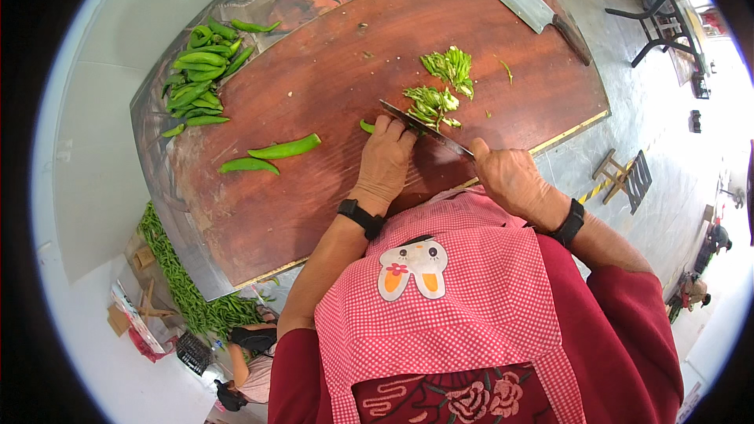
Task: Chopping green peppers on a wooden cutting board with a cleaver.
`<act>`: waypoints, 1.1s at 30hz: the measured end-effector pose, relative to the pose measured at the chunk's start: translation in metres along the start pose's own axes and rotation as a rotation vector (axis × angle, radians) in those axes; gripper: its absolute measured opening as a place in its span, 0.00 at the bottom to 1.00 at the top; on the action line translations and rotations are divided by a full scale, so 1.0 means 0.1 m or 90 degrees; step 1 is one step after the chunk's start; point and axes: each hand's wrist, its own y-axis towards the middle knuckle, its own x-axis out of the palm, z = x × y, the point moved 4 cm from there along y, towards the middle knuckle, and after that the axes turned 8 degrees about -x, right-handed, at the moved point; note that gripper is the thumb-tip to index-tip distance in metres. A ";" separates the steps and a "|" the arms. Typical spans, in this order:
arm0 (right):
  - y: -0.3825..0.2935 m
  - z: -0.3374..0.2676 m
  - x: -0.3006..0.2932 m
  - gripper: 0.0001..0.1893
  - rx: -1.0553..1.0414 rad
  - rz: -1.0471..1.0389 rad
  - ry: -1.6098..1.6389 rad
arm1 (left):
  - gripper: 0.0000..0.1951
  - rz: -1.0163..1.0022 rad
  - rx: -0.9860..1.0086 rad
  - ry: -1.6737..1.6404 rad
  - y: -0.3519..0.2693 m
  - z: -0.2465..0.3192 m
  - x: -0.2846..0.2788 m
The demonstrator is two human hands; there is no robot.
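My left hand [387, 156] presses a green chili pepper [367, 126] onto the reddish wooden board [330, 200], its fingers curled and covering most of the pepper. In my right hand [509, 174] is the handle of a knife, hidden by the fist. The knife blade [433, 131] runs edge-down right beside my left fingertips. Just beyond the blade lie two small heaps of sliced green pepper, a nearer heap [429, 105] and a farther heap [452, 69]. To the left of my left hand, two whole peppers [285, 148] rest on the board.
A pile of whole green peppers [200, 68] sits at the table's left end. A cleaver [518, 0] with a wooden handle lies at the far right corner. On the floor at lower left are many peppers [188, 282] and a person [253, 365]. A folding stool [624, 179] stands at right.
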 end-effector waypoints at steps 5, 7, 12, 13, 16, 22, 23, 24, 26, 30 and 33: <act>0.04 -0.01 0.00 0.14 0.010 -0.064 0.010 | 0.10 -0.004 -0.007 0.007 0.01 0.00 0.02; 0.04 0.00 0.02 0.14 0.027 -0.062 0.016 | 0.09 0.008 -0.001 0.004 0.01 0.01 0.03; 0.06 -0.01 0.03 0.14 0.006 -0.044 0.023 | 0.09 0.012 0.005 0.011 0.00 0.01 0.02; 0.06 -0.01 0.03 0.14 0.009 -0.043 0.014 | 0.09 0.014 0.002 0.013 0.00 0.02 0.02; 0.19 -0.03 0.08 0.14 0.071 -0.041 0.039 | 0.09 0.041 0.014 -0.004 0.02 0.04 0.01; 0.08 0.04 0.08 0.14 0.058 -0.053 0.067 | 0.09 0.037 -0.044 0.022 -0.05 0.04 0.01; 0.07 0.06 0.08 0.14 0.054 -0.056 0.066 | 0.09 0.039 -0.048 0.023 -0.05 0.03 0.02; 0.05 0.08 0.09 0.14 0.064 -0.060 0.039 | 0.08 0.037 -0.042 0.020 -0.05 0.02 0.02; 0.03 0.09 0.09 0.14 0.073 -0.052 0.018 | 0.08 0.036 -0.039 0.016 -0.06 0.00 0.03; 0.02 0.07 0.08 0.13 0.051 -0.045 -0.008 | 0.08 0.047 -0.008 -0.010 -0.05 0.00 0.04; 0.03 0.07 0.07 0.13 0.049 -0.027 -0.022 | 0.08 0.050 -0.007 -0.005 -0.05 0.00 0.04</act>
